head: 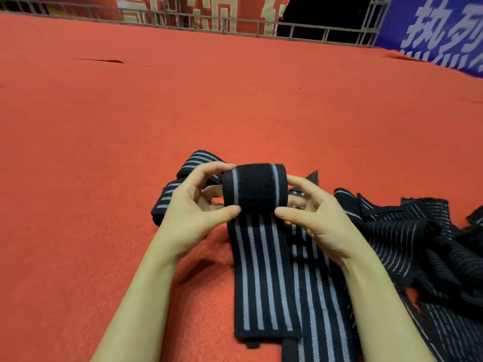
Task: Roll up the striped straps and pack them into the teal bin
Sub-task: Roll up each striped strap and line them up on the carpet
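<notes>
Wide red carpet [130, 121] lies bare ahead and to the left, up to a metal railing [183, 20]. Both hands pinch the strap [258, 244] by its rolled end: left hand [194, 202], right hand [311, 218]. Rolled straps [183, 178] sit behind; a loose pile [407, 236] crowds the right.

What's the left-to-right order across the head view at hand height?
Rolled straps on the red carpet → left hand → strap being rolled → right hand → loose strap pile.
</notes>
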`<state>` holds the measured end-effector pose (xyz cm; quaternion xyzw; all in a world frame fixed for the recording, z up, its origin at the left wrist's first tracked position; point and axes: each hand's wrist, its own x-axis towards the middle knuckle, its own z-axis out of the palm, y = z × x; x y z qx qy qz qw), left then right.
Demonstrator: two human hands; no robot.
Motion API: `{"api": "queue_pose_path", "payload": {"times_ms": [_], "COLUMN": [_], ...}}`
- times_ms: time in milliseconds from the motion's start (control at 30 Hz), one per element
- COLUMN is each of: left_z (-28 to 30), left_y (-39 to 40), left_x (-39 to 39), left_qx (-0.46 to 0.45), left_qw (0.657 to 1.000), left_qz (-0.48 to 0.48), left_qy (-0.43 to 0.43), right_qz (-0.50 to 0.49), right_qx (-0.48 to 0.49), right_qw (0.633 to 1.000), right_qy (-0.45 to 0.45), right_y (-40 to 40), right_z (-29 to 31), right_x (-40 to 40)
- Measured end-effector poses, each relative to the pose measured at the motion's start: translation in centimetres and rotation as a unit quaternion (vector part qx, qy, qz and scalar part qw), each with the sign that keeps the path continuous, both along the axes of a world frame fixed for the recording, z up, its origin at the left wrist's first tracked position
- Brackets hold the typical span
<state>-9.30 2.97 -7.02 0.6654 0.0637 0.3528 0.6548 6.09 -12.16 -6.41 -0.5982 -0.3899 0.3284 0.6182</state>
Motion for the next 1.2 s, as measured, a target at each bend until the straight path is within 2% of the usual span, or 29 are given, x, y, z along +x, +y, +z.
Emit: {"api": "queue_pose_path", "payload": {"times_ms": [200, 467, 600, 700, 867, 1033, 1200], "left_z": [-0.4, -1.2, -1.1, -0.9, -0.2, 0.3, -0.1], "left_y": [0.2, 0.1, -0.6, -0.9, -1.0, -0.4, -0.4], "left_x": [-0.1, 0.7, 0.6, 0.6, 0.5, 0.4, 0.2], "left_qx": [0.041, 0.118, 0.062, 0.028, 0.024, -0.012, -0.017], "left_qw": [0.999, 0.993, 0.995, 0.997, 0.989, 0.989, 0.993], "left_qz": [-0.012, -0.023, -0.073, -0.039, -0.014, -0.025, -0.033], "left_qy": [-0.018, 0.021, 0.023, 0.068, 0.147, 0.142, 0.116], "right_qz": [0.003, -0.043, -0.045, -0.037, -0.032, -0.046, 0.004], "right_qx": [-0.02, -0.086, -0.066, -0.039, 0.007, -0.014, -0.045], "right_qw": [0.998, 0.994, 0.992, 0.993, 0.998, 0.998, 0.999], "right_qy": [0.061, 0.046, 0.093, 0.107, 0.062, 0.049, 0.004], "right_y": [0.2, 0.6, -0.1, -0.1, -0.4, -0.2, -1.2], "right_z": [0.4, 0.7, 0.5, 0.3, 0.2, -0.2, 0.2], "right_x": [-0.1, -0.5, 0.0, 0.2, 0.5, 0.9, 0.8]}}
